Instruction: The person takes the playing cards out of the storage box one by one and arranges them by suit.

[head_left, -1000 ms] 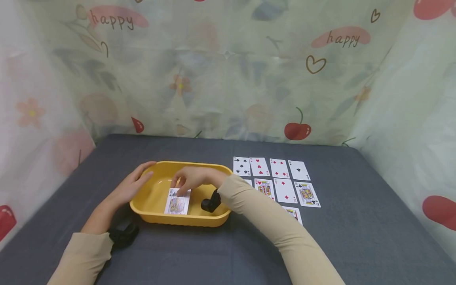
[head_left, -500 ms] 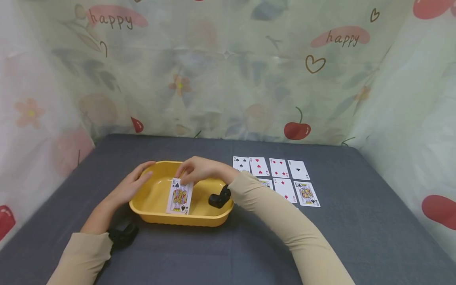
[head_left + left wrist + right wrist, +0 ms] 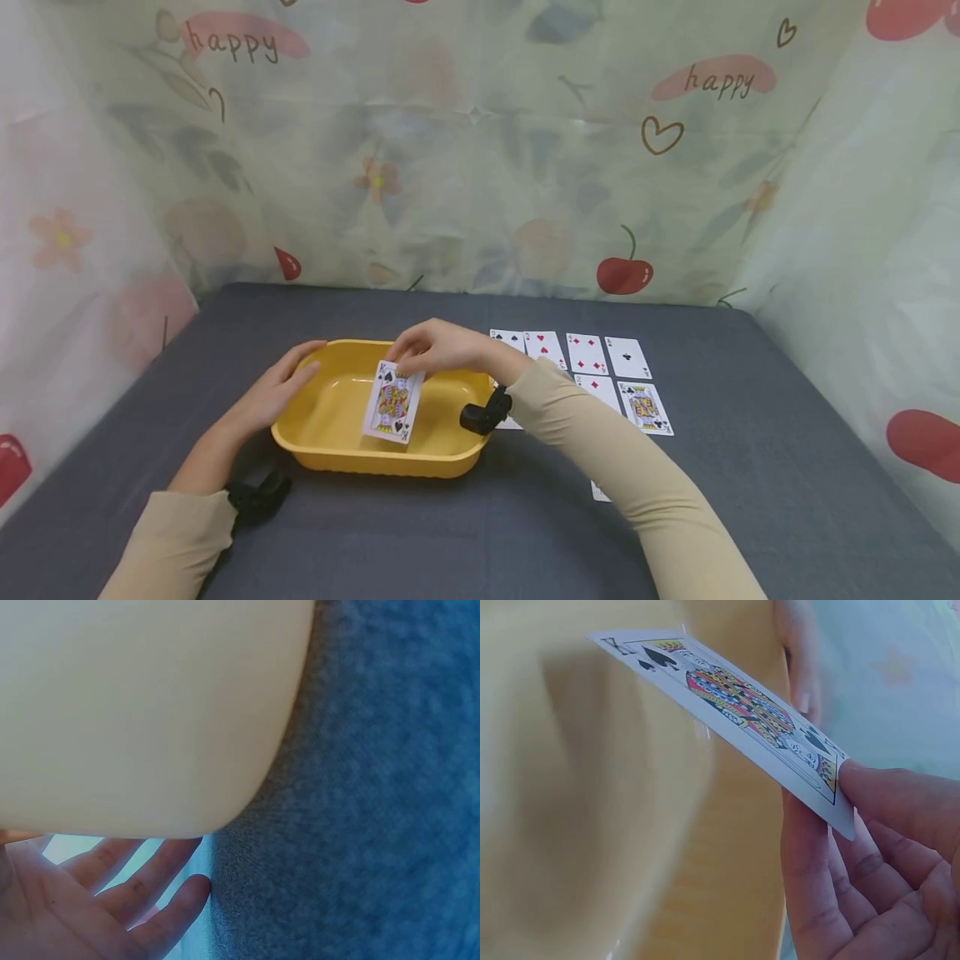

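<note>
The king of spades (image 3: pixel 393 404) is tilted above the yellow tray (image 3: pixel 375 464), face showing in the head view. My right hand (image 3: pixel 442 346) pinches this playing card at its far end; in the right wrist view the thumb lies on the face and fingers (image 3: pixel 804 862) are beneath. At the tray's left side is my left hand (image 3: pixel 273 392), the thumb over the rim and the fingers along the outside. In the left wrist view, the tray wall (image 3: pixel 150 712) hides some fingertips of the left hand (image 3: pixel 112 900).
Face-up cards lie in rows right of the tray, among them the four of diamonds (image 3: pixel 587 354), ace of clubs (image 3: pixel 628 358) and king of clubs (image 3: pixel 645 408). The right sleeve (image 3: pixel 600 450) covers several others. Dark cloth (image 3: pixel 420 533) covers the table; a printed curtain (image 3: pixel 465 167) surrounds it.
My right hand has lifted the king of spades from the tray and moved right and slightly away with it. The left hand and the tray have stayed in place.
</note>
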Demonstrator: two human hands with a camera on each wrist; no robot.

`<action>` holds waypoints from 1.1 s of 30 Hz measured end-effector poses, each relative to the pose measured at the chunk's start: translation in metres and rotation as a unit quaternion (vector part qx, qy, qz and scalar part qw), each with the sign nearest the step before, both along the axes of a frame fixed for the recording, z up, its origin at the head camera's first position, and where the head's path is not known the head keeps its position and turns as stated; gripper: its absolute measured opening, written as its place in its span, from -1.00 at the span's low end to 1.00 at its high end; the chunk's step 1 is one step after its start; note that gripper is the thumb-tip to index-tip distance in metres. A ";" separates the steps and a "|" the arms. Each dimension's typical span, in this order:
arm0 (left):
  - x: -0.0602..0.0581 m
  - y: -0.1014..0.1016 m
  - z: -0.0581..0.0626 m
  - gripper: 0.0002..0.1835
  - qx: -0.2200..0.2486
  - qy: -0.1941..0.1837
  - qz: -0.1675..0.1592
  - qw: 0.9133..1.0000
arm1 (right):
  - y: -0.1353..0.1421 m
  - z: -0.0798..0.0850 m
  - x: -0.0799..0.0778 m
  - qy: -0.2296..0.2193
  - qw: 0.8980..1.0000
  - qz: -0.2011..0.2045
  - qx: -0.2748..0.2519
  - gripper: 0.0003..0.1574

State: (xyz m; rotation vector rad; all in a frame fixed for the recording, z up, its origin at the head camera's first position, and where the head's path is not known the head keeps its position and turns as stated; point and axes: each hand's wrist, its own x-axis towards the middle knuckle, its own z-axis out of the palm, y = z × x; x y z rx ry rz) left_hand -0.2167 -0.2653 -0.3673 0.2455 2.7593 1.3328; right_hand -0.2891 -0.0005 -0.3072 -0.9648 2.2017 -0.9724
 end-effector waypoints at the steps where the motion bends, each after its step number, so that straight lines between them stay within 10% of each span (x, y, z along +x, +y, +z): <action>1: 0.000 0.000 0.000 -0.36 0.001 0.002 -0.001 1.000 | 0.002 0.001 0.000 -0.002 1.000 -0.003 -0.002 -0.70; 33: 0.001 0.001 0.000 -0.31 -0.007 -0.011 0.008 1.000 | 0.072 0.015 0.000 -0.046 0.993 -0.099 -0.045 -0.65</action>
